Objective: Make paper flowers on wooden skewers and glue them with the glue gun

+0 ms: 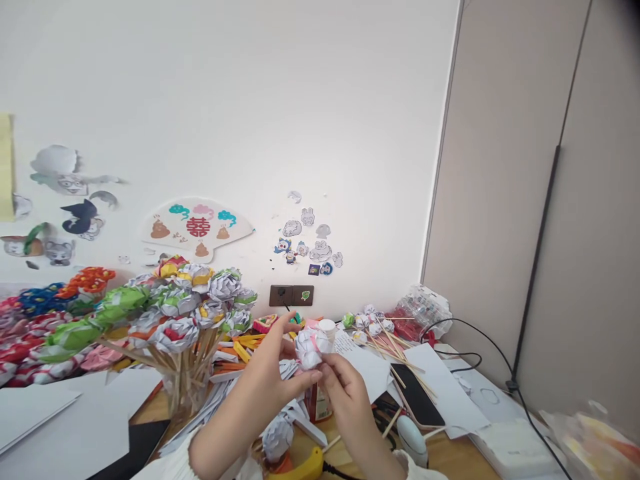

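Observation:
A crumpled white paper flower point(311, 347) with pink streaks is held up between my two hands, above the desk. My left hand point(280, 373) is curled round its left side, with the thumb along the bottom. The fingers of my right hand point(345, 383) pinch its lower right edge. Just behind the flower stands a bottle with a white cap point(327, 326) and a red label point(319, 405), partly hidden by my hands. Below my hands lie another crumpled paper ball point(278, 437) and a yellow tool point(305, 465) with a black cord.
On the left, a clear container point(183, 387) holds several paper flowers point(177, 333) on sticks. White sheets point(65, 417) lie at the front left. To the right are a phone point(417, 397), a computer mouse point(412, 440), wooden sticks point(395, 350) and a black cable point(530, 413).

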A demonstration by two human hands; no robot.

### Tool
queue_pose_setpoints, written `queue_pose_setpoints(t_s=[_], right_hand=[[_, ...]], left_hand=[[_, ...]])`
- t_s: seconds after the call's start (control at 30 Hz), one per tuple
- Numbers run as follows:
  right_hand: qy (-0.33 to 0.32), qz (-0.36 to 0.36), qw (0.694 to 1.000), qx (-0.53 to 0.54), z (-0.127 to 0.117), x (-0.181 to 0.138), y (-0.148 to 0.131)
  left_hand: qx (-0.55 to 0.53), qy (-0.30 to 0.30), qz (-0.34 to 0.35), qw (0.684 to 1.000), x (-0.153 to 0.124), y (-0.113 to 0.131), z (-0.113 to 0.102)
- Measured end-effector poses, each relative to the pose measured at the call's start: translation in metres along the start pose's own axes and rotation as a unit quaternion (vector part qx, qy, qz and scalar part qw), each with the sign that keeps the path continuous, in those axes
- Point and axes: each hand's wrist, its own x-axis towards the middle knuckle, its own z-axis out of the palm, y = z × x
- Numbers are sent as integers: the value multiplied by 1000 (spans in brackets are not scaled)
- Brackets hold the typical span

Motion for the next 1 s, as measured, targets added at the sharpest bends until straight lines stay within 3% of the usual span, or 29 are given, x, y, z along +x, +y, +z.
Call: queue_pose_setpoints(t_s=[0.13,0.27,0.43,0.57,0.63,0.77,0.87,1.0], right_hand=[[32,82,973,215,12,-2,18],[17,117,961,252,17,-4,28],[33,78,990,115,8,-5,24],[54,-10,996,-76,-1,-6,19],[63,-62,980,-181,-4,-8,19],[93,-161,912,-365,-3,-12,19],[91,-187,893,-399,-1,-13,17],[38,-175,936,-304,-6,-11,6]], left_hand=[[58,-77,20,995,1,-8,7],[31,-80,34,996,2,1,19],[-76,-50,-32,995,4,0,28],[-87,-37,-4,996,3,-8,27],[-27,-27,7,999,1,-9,25],[50,12,-3,999,0,-1,20],[-1,27,-83,996,3,6,15],[-191,6,-147,970,6,11,11]])
